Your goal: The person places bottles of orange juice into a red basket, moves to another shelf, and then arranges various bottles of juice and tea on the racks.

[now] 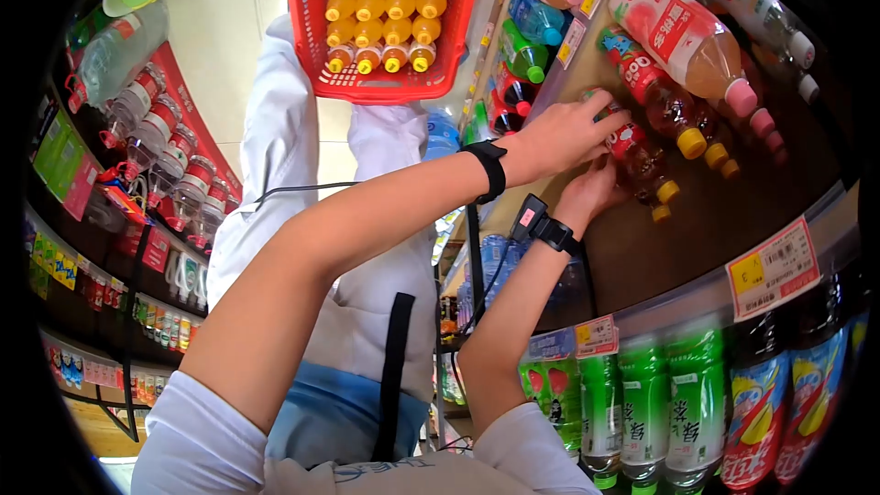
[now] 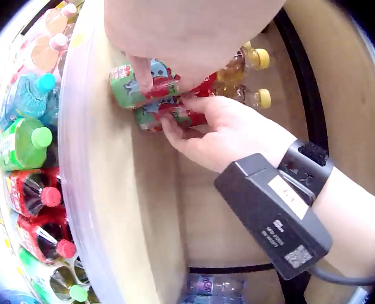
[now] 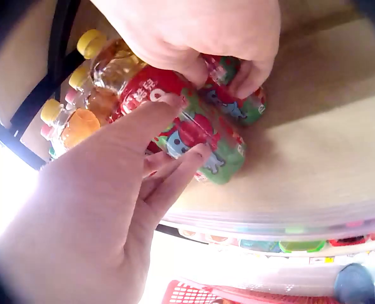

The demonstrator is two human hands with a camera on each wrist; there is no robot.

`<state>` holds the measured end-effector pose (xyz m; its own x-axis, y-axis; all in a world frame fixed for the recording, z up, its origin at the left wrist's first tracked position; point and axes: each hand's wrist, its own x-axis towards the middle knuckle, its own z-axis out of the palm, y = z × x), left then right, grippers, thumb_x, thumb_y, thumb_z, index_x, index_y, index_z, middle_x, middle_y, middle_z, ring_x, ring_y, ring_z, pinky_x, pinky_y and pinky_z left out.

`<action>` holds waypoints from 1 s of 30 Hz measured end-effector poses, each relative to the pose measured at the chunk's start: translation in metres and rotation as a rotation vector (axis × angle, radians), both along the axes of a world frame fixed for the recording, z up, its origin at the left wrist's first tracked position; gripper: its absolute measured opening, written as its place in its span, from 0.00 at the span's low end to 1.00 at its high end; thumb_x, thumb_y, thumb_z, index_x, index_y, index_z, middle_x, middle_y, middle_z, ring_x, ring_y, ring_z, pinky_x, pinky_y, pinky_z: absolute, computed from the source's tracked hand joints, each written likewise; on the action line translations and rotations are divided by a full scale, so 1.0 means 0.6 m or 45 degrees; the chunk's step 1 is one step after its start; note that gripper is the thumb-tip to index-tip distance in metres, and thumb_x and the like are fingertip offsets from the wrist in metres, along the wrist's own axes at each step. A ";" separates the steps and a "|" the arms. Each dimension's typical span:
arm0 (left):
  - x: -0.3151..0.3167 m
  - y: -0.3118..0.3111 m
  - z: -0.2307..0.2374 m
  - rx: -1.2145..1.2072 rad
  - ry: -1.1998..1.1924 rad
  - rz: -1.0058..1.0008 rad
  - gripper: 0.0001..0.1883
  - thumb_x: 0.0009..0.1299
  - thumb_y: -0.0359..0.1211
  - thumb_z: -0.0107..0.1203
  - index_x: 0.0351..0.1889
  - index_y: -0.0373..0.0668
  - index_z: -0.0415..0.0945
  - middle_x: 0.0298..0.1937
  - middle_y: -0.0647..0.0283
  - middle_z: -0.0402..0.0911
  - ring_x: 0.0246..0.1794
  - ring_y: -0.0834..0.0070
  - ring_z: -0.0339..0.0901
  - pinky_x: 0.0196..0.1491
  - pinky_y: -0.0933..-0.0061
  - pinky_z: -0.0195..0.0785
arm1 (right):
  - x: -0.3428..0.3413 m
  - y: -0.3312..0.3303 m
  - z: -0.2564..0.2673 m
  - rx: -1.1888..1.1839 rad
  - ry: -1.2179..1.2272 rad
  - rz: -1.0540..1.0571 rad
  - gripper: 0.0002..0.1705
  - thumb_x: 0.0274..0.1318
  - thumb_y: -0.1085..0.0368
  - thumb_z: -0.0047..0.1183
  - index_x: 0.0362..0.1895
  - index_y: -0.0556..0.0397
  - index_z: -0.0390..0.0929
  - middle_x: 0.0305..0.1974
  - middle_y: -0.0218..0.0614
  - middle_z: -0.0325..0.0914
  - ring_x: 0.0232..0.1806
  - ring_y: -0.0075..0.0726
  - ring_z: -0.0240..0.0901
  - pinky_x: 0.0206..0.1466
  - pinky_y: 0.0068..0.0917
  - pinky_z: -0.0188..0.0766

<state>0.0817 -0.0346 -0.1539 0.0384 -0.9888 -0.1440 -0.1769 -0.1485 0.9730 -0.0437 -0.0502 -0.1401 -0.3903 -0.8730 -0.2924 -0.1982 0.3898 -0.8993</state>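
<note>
Two small Qoo drink bottles with red-and-green labels and yellow caps stand close together on the dark shelf (image 1: 642, 243). My left hand (image 1: 568, 133) reaches across and grips the farther-forward drink bottle (image 2: 120, 86), one finger lying along its label. Just behind it, my right hand (image 1: 591, 191) pinches the second drink bottle (image 2: 148, 120) between thumb and fingers. In the right wrist view the printed label of a drink bottle (image 3: 222, 152) shows between the fingers, its base close to the shelf board. The hands partly hide both bottles.
More Qoo bottles (image 1: 632, 64) and a large peach drink bottle (image 1: 678, 32) stand farther along this shelf. A red basket (image 1: 385, 92) holding several orange drinks is ahead on the floor. A clear plastic edge (image 2: 79, 158) fronts the shelf. Green tea bottles (image 1: 642, 403) line another shelf.
</note>
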 end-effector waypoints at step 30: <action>0.024 0.012 -0.041 -0.164 -0.099 -0.240 0.26 0.65 0.25 0.53 0.62 0.48 0.66 0.56 0.54 0.71 0.41 0.54 0.82 0.39 0.60 0.78 | -0.023 -0.087 -0.007 -0.017 -0.187 0.075 0.26 0.64 0.63 0.47 0.66 0.51 0.65 0.62 0.42 0.69 0.59 0.43 0.70 0.63 0.40 0.69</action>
